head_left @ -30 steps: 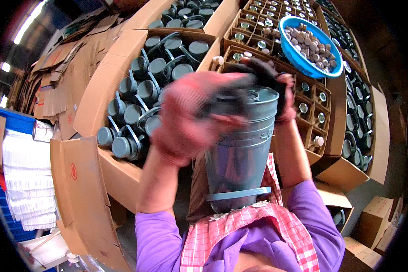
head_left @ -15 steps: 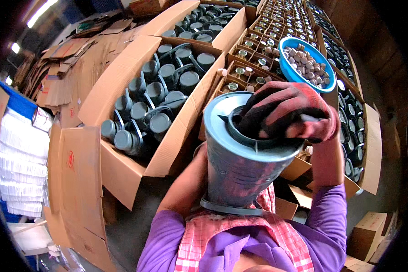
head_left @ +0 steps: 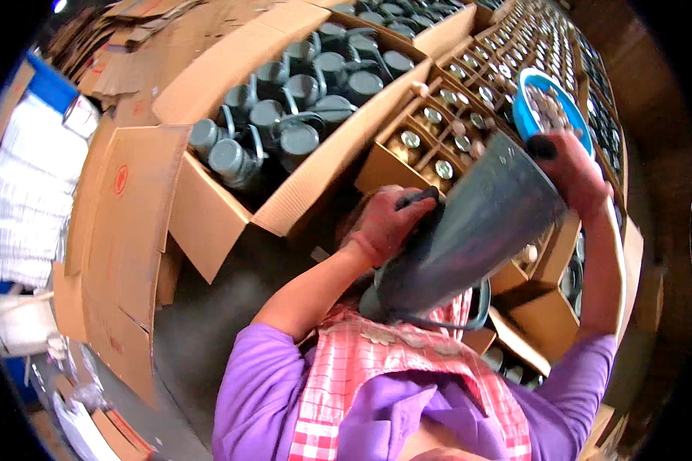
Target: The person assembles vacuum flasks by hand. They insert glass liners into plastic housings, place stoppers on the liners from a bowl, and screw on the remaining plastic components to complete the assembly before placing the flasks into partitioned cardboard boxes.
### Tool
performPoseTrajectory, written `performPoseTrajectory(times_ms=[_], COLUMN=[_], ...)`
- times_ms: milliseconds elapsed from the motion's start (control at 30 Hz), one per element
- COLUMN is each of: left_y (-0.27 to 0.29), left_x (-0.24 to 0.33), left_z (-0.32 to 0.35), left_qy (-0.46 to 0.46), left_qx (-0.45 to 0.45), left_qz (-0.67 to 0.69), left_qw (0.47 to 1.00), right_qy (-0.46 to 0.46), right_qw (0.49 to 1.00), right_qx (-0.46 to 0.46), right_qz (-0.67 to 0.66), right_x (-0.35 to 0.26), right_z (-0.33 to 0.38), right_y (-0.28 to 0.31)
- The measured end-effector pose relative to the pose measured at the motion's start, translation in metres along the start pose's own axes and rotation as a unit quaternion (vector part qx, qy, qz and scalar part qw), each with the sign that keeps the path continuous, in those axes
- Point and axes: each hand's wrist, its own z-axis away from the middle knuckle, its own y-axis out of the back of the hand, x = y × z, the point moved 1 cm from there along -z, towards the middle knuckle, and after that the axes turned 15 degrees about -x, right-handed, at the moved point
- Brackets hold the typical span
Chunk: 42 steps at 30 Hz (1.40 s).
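Note:
A grey tapered canister leans in front of my apron, its wide end up and to the right. My left hand, in a red glove with black fingers, is closed against the canister's left side. Beside the canister's upper right rim is my right hand, gloved the same way; its fingers are blurred and partly hidden. I cannot tell whether it touches the rim. A curved grey handle shows near the canister's narrow lower end. Just past my right hand stands a blue basin holding many small round pale pieces.
An open carton of grey canisters with handles lies ahead to the left. Divided cartons hold metal-topped pieces ahead. At left stand a folded cardboard sheet and a white stack. Another carton is at the right.
The canister has tipped, its wide end swinging right. My right hand has left the collar in its top and moved right. My left hand, hidden before, now shows on its left side.

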Motion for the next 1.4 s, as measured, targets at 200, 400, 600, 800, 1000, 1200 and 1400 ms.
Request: performPoseTrajectory(times_ms=[200,400,600,800,1000,1200,1400], left_y=[0.016,-0.013,-0.017,-0.004,0.029,0.054,0.058], left_x=[-0.021,-0.023,-0.03,-0.03,-0.053,-0.081,-0.099], left_z=[-0.022,-0.049,-0.043,-0.028,-0.007,-0.016,-0.019], left_qy=[0.051,0.009,-0.001,-0.022,0.011,0.033,0.139], left_qx=[-0.135,-0.202,-0.209,-0.147,0.076,0.092,0.117], left_qz=[0.37,0.403,0.364,0.319,0.381,0.435,-0.108], left_qw=[0.918,0.892,0.908,0.936,0.921,0.895,0.977], right_qy=[0.317,0.494,0.388,0.324,0.238,0.345,0.567], right_qw=[0.947,0.866,0.917,0.944,0.853,0.925,0.771], right_qx=[0.042,-0.072,-0.037,0.054,0.331,0.011,-0.164], right_qz=[0.037,0.034,0.086,0.037,-0.327,0.158,0.239], right_x=[-0.037,-0.038,-0.039,-0.018,0.03,-0.016,-0.051], right_z=[-0.005,-0.001,0.022,0.017,-0.015,-0.004,-0.002], right_y=[0.017,0.031,0.019,-0.001,-0.073,-0.144,-0.196])
